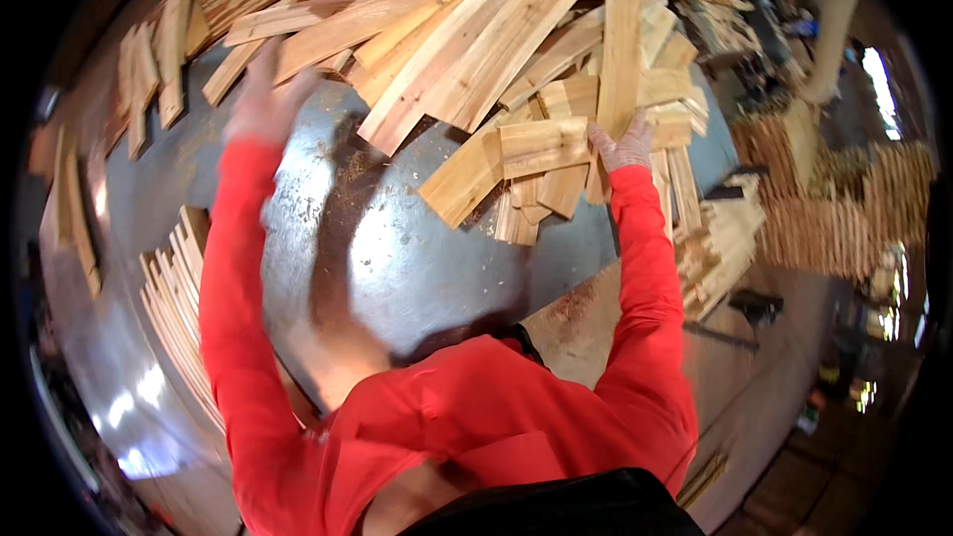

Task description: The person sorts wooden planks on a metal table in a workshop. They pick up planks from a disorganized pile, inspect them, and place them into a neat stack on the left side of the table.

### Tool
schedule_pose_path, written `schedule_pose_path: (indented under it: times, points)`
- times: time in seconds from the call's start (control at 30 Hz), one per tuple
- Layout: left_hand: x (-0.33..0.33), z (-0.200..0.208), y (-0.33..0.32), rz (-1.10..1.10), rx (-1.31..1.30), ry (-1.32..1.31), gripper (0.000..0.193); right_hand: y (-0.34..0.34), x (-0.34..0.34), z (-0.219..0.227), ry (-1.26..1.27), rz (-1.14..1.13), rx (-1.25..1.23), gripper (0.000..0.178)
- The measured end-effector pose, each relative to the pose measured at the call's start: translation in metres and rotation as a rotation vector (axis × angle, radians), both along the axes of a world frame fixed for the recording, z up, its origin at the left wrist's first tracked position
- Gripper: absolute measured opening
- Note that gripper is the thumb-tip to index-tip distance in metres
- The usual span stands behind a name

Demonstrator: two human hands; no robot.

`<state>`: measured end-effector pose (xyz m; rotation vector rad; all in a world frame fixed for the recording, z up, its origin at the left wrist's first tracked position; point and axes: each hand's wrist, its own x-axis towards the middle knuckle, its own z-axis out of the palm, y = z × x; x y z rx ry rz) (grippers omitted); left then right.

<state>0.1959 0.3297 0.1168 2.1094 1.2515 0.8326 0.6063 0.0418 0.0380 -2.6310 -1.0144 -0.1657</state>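
Observation:
My right hand (pixel 623 147) is at the near end of a long, pale wooden board (pixel 621 30), thumb on one side and fingers on the other, closed on it. The right end of a short wooden piece (pixel 545 146) lies by its thumb. My left hand (pixel 268 99), smeared by motion, is raised over the left side of the metal table (pixel 417 268). Its thumb and fingers look apart, with nothing seen between them. Close to it are the ends of several boards in the wood pile (pixel 357 30). Wide boards (pixel 496 40) fan out between my hands.
A row of thin upright slats (pixel 179 298) stands at the left, near my left forearm. More boards (pixel 171 50) lie at the far left. Stacked wood (pixel 824 199) rises at the right, beyond a heap of short offcuts (pixel 730 248). A dark object (pixel 756 308) rests at the right.

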Motion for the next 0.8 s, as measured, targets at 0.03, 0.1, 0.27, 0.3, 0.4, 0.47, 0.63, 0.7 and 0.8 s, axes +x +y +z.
schedule_pose_path:
  times: [0.03, 0.1, 0.27, 0.3, 0.4, 0.47, 0.63, 0.7, 0.8]
  points:
    - [0.039, 0.011, 0.008, -0.032, -0.056, 0.175, 0.088, 0.012, 0.013, -0.01, 0.077, -0.034, 0.044, 0.11]
    - [0.099, -0.035, 0.048, 0.036, 0.07, 0.516, 0.099, 0.028, 0.013, -0.018, 0.098, 0.037, 0.04, 0.112]
    - [0.196, -0.104, 0.043, 0.139, -0.096, 0.708, 0.1, 0.014, 0.033, -0.012, 0.209, 0.097, 0.078, 0.106]
    - [0.198, -0.114, 0.028, 0.074, -0.142, 0.648, 0.103, 0.012, 0.036, -0.013, 0.164, 0.108, 0.064, 0.105]
    - [0.192, -0.127, -0.009, -0.077, -0.452, 0.3, 0.079, 0.036, 0.032, 0.0, 0.106, 0.135, 0.02, 0.101]
    - [0.183, -0.156, -0.048, -0.04, -0.67, 0.032, 0.072, 0.051, 0.019, 0.007, 0.155, 0.137, -0.036, 0.1]
    - [0.133, -0.178, -0.115, 0.252, -0.782, -0.074, 0.057, 0.061, 0.028, 0.0, 0.196, 0.215, 0.055, 0.097]
    - [0.12, -0.072, -0.16, 0.378, -0.65, 0.065, 0.039, 0.061, 0.025, -0.002, 0.294, 0.277, 0.258, 0.094]
    - [0.013, -0.065, -0.175, 0.603, -0.562, 0.278, 0.051, 0.08, -0.053, 0.027, 0.842, 0.495, 0.571, 0.088]
